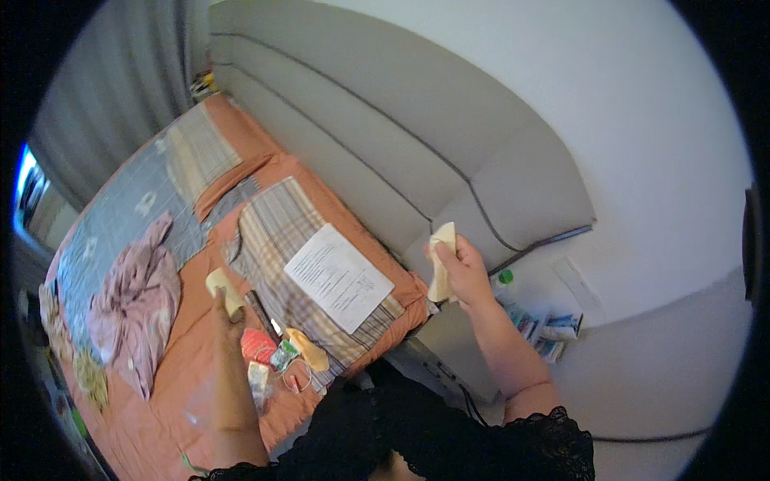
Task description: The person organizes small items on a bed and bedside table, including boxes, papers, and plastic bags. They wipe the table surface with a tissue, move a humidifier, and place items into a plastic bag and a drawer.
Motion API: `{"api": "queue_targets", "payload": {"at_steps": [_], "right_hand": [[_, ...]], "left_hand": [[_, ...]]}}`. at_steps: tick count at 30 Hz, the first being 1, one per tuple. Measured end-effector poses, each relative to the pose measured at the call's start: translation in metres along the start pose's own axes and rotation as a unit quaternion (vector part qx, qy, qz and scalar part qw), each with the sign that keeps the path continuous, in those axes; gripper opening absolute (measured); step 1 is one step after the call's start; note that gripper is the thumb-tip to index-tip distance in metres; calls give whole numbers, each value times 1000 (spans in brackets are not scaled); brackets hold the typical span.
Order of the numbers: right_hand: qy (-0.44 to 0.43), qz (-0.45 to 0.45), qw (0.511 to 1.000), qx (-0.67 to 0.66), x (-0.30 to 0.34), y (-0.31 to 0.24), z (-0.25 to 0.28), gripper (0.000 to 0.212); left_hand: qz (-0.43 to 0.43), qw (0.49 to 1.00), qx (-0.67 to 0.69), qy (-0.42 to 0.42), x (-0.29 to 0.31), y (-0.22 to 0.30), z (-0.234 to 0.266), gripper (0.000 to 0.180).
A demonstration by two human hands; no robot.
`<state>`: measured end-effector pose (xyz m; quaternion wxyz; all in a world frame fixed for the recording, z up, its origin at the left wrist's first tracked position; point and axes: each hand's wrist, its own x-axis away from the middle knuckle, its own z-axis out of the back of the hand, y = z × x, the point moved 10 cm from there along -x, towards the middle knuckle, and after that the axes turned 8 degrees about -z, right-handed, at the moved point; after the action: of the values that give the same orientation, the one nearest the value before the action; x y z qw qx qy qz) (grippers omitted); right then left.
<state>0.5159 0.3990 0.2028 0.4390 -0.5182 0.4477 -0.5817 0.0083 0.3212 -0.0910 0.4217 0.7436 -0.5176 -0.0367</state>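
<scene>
My right hand (465,271) is raised beside the headboard, its fingers closed round a folded pale yellow cloth (441,264). Over the bed, my left hand (229,321) grips a second pale yellow piece (221,287), which looks like a folded cloth or sponge. Close to the left hand lie a dark long-handled object (258,309), a coral-red bundle (257,346), a green and white packet (284,355) and an orange-yellow cloth (308,349). A thin white cord (310,375) curls near a small clear package (259,377).
Printed white sheets (338,276) rest on a plaid pillow (277,210). A crumpled pink garment (138,297) lies across the bed. The grey padded headboard (385,112) runs along the wall. At right, a green-capped bottle (504,278) and small boxes (553,333) stand by the bedside cabinet.
</scene>
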Motion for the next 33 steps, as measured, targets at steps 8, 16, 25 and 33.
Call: {"api": "queue_targets", "payload": {"at_steps": [8, 16, 25, 33], "right_hand": [[306, 337, 874, 169, 66, -175, 133, 23], [-17, 438, 843, 311, 86, -108, 24, 26], [102, 292, 907, 286, 52, 28, 54, 21], [342, 355, 561, 665, -14, -176, 196, 28]], "left_hand": [[-55, 968, -235, -65, -54, -127, -72, 66], [65, 836, -38, -543, 277, -137, -426, 75], [374, 781, -19, -501, 305, -218, -374, 94], [330, 826, -115, -443, 277, -229, -351, 79]]}}
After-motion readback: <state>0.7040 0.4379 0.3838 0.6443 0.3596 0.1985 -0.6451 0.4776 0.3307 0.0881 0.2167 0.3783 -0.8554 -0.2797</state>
